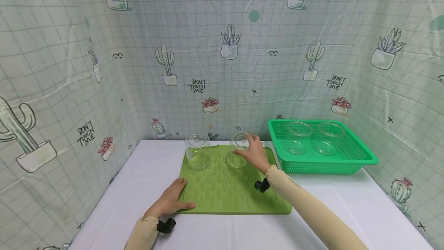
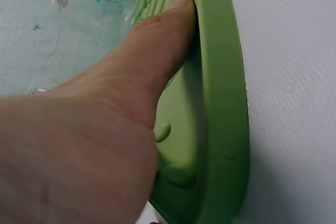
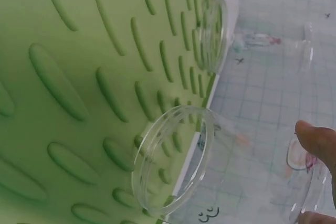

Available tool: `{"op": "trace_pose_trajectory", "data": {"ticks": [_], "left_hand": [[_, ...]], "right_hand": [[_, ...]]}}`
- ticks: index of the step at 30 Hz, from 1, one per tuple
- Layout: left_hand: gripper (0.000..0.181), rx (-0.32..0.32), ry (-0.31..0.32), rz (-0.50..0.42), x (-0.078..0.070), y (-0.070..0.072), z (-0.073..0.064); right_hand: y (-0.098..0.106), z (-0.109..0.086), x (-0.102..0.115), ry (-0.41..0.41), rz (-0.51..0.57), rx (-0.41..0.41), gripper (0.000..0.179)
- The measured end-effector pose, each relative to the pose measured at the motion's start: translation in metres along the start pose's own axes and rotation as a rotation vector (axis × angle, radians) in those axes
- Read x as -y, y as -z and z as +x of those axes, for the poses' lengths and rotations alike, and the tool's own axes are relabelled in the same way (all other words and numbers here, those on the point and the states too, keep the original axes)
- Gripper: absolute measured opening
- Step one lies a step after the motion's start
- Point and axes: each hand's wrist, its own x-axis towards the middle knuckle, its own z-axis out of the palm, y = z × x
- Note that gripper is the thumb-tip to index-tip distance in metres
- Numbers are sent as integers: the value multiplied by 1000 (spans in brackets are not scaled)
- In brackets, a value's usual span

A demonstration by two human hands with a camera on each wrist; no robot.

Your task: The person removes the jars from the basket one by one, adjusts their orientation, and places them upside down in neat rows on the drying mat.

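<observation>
My right hand (image 1: 254, 151) grips the upper end of a clear cup (image 1: 233, 153) on the back of a green ridged mat (image 1: 229, 192). In the right wrist view, thumb and finger sit at one end of this cup (image 3: 247, 166), and its round other end is at the mat. A second clear cup (image 1: 199, 153) stands to its left on the mat. My left hand (image 1: 170, 199) rests at the mat's front left corner, fingers stretched along the left edge. The left wrist view shows its thumb (image 2: 163, 35) lying just inside the raised rim.
At the back right, a green mesh basket (image 1: 326, 168) stands on the white table (image 1: 149, 165). Inside it are two more clear cups, one on the left (image 1: 297, 138) and one on the right (image 1: 329, 138). A patterned curtain (image 1: 256, 69) encloses the back and sides.
</observation>
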Motion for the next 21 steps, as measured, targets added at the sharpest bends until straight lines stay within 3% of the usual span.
{"op": "trace_pose_trajectory", "data": {"ticks": [21], "left_hand": [[97,13,23,-5,-3,1,1]], "right_hand": [[-11,-1,-8,21,106,40,87]]}}
